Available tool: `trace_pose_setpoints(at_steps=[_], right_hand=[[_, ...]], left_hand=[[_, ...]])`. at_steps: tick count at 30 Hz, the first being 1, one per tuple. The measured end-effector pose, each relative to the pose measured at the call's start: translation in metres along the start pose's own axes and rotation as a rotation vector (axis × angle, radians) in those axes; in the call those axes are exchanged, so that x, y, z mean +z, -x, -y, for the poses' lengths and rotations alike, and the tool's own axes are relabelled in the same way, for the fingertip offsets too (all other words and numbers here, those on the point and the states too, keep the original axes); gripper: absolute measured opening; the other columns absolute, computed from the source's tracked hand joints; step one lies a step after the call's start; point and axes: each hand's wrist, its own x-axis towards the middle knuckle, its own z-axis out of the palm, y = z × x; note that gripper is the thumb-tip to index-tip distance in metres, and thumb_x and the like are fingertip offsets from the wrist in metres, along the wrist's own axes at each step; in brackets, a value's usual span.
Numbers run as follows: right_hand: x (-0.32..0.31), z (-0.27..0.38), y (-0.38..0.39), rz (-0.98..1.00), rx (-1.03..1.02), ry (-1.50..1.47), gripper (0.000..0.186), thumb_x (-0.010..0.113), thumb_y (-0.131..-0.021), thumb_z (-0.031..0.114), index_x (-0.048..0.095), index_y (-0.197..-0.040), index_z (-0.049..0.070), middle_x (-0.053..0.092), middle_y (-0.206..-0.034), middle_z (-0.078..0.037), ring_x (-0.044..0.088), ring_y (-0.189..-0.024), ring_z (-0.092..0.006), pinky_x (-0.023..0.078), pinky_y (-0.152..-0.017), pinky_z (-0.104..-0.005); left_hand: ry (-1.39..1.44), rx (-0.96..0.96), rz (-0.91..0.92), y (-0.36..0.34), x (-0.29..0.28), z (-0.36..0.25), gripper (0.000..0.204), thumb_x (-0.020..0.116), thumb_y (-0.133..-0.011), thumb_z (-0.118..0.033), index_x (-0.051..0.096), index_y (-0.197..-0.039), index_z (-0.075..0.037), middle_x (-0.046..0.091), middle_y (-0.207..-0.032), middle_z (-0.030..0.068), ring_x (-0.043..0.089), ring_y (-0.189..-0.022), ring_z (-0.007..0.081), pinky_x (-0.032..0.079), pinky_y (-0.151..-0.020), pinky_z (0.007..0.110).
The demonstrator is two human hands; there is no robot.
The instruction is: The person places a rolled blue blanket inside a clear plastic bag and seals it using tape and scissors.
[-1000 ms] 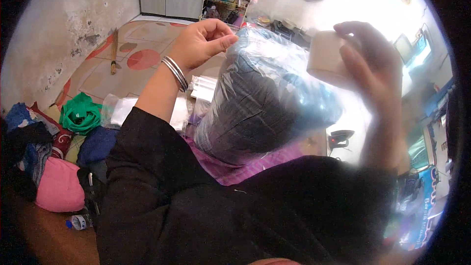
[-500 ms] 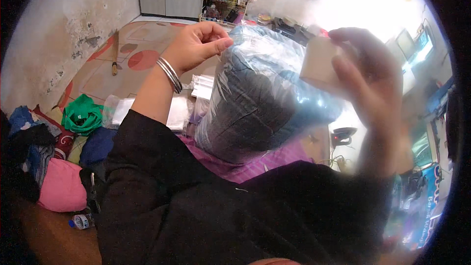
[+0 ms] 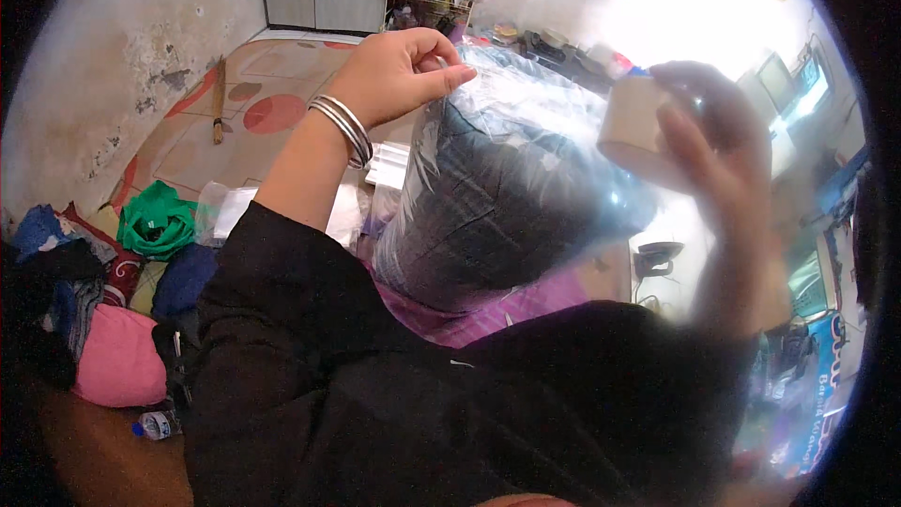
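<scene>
The dark folded cloth [image 3: 488,216] was already inside the clear plastic bag [image 3: 526,113], which stood propped in front of the person's chest, over a strip of pink fabric [image 3: 497,314]; so the filling looked done, and the closing of the bag's mouth seemed to be what remained. The left hand [image 3: 399,70] was closed in a pinch on the top edge of the bag, fingers curled and thumb pressed against them, metal bangles [image 3: 345,127] on the wrist; the right hand [image 3: 723,145] was wrapped around a pale roll of tape [image 3: 633,127], raised just beside the bag's upper right side. No strip of tape showed on the bag, so I judged the sealing not yet begun.

Much was hard to make out: the right hand and the roll were blurred and washed by bright light; whether a loose end of tape was pulled free could not be told; the bottom of the bag was hidden behind the black sleeves [image 3: 310,347]; the heap of clothes [image 3: 113,272] on the floor at the left was bent by the lens.
</scene>
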Motion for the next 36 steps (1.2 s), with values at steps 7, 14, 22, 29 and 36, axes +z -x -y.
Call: trace_pose_setpoints(at_steps=[7,14,22,29,36], right_hand=[[-0.007,-0.017,-0.009,0.072,0.076,-0.011,0.029,0.068,-0.081,0.020,0.061,-0.102,0.001,0.063,-0.093,-0.007,0.060,-0.086,-0.0125,0.046,-0.077,-0.0238],[-0.010,-0.025,-0.011,0.091,0.063,0.031,0.030,0.067,-0.082,0.024,0.061,-0.100,0.001,0.063,-0.091,-0.007,0.060,-0.084,-0.0130,0.047,-0.076,-0.0248],[-0.007,-0.035,-0.011,0.061,0.072,0.004,0.030,0.066,-0.082,0.025,0.062,-0.099,0.001,0.064,-0.088,-0.007,0.060,-0.082,-0.0124,0.047,-0.075,-0.0250],[-0.012,-0.033,-0.008,0.088,0.112,0.072,0.030,0.066,-0.081,0.025,0.062,-0.098,0.000,0.064,-0.089,-0.008,0.061,-0.084,-0.0138,0.047,-0.076,-0.0257],[-0.010,-0.035,-0.009,0.087,0.106,0.067,0.029,0.065,-0.081,0.024,0.062,-0.098,0.000,0.064,-0.090,-0.008,0.061,-0.084,-0.0141,0.047,-0.076,-0.0256]], left_hand=[[-0.139,-0.058,0.257,-0.020,-0.012,-0.001,0.031,0.067,-0.083,-0.033,0.061,-0.090,-0.004,0.057,-0.070,-0.0008,0.051,-0.065,0.0063,0.043,-0.059,0.021],[-0.309,-0.079,0.310,-0.025,-0.013,-0.013,0.035,0.066,-0.082,-0.038,0.057,-0.085,-0.005,0.057,-0.070,0.0009,0.052,-0.064,0.0091,0.044,-0.058,0.025],[-0.049,-0.234,0.308,-0.024,-0.014,0.000,0.032,0.067,-0.082,-0.035,0.058,-0.079,-0.004,0.057,-0.070,-0.0003,0.052,-0.067,0.0082,0.043,-0.064,0.023],[0.040,-0.198,0.413,-0.015,-0.027,0.028,0.039,0.066,-0.081,-0.044,0.065,-0.086,-0.005,0.062,-0.076,0.0008,0.055,-0.073,0.0082,0.044,-0.068,0.024],[0.200,-0.321,0.218,0.004,-0.015,0.005,0.028,0.059,-0.088,-0.035,0.062,-0.087,-0.006,0.057,-0.076,-0.0040,0.045,-0.065,0.0034,0.037,-0.058,0.017]])
